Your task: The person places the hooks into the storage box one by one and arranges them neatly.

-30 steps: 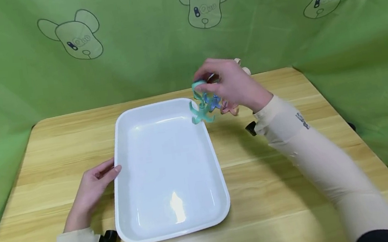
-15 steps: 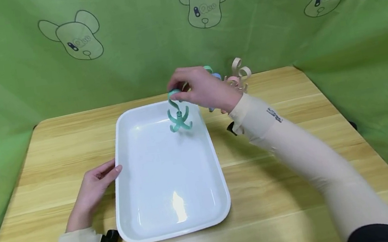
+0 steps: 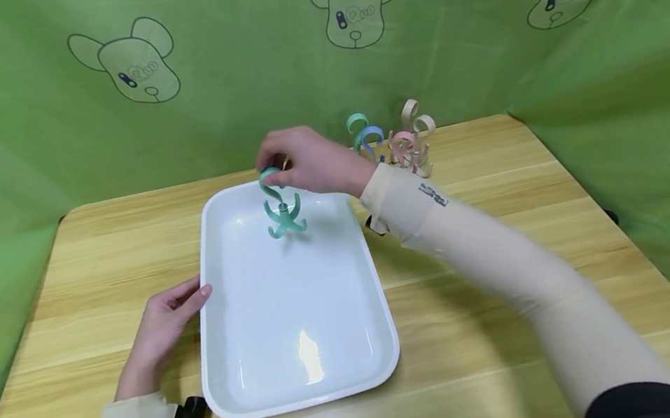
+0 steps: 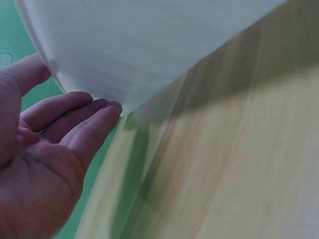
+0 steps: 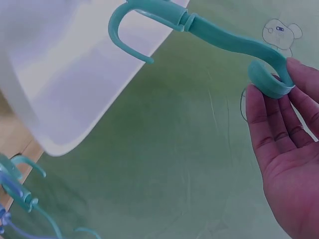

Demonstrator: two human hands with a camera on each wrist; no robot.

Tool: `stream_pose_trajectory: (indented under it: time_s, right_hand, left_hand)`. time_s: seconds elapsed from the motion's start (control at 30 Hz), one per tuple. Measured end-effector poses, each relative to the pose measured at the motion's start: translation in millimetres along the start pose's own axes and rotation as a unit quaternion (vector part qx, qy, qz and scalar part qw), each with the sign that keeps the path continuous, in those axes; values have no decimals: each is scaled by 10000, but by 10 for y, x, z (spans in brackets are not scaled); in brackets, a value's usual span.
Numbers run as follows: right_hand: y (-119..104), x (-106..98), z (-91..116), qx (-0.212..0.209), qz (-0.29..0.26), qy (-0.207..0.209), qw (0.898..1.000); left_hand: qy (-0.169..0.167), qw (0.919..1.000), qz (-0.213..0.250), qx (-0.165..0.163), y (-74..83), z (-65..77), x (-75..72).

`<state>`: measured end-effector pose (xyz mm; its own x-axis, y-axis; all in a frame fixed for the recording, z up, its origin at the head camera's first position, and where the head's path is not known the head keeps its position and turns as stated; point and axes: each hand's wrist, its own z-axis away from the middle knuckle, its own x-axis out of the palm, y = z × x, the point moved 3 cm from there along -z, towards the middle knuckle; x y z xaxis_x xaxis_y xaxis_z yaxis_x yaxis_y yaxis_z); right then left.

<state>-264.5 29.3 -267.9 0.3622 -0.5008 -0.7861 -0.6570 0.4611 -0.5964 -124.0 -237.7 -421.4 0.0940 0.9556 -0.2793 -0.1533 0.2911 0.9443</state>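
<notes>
A teal multi-prong hanging hook (image 3: 285,219) dangles upright over the far part of a white tray (image 3: 285,314). My right hand (image 3: 312,161) pinches it by its curved top between thumb and fingers. In the right wrist view the hook's S-shaped stem (image 5: 224,42) runs from the fingertips to its curled prongs. My left hand (image 3: 162,323) holds the tray's left side, thumb on the rim. The left wrist view has the left fingers (image 4: 94,119) against the tray's outer wall (image 4: 114,59).
Behind the right forearm, more hooks stand near the table's back edge: a green one (image 3: 357,125), a blue one (image 3: 372,135), a pink one (image 3: 403,140) and beige ones (image 3: 423,125). A green curtain (image 3: 251,57) with printed bear heads hangs behind the wooden table (image 3: 496,272).
My right hand has carried the teal hook leftward from the group of hooks to above the tray's far part. The left hand stays on the tray's side.
</notes>
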Motion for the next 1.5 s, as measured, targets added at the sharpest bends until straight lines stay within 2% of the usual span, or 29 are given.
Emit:
stream_pose_trajectory:
  time_s: [0.2, 0.37, 0.53, 0.77, 0.9, 1.2, 1.5]
  right_hand:
    - [15, 125, -90, 106, -63, -166, 9998]
    - [20, 179, -149, -36, 138, -207, 9997]
    - [51, 229, -214, 120, 294, -290, 9991]
    - [62, 391, -350, -129, 264, -428, 9987]
    - [40, 462, -388, -84, 445, -560, 9974]
    - [6, 524, -457, -125, 833, -630, 9945]
    - [59, 509, -450, -39, 709, -749, 9947]
  left_hand:
    - [-11, 10000, -23, -56, -5, 25, 4]
    - [8, 10000, 21, -91, -2, 21, 7]
    - [-16, 9999, 77, -69, -2, 6, 17]
    - [117, 9998, 126, -82, -20, 70, -32]
    - [96, 9997, 218, -65, -32, 72, -28]
    - [57, 9998, 170, -42, -29, 47, -42]
    - [0, 9998, 177, -57, -31, 13, -29]
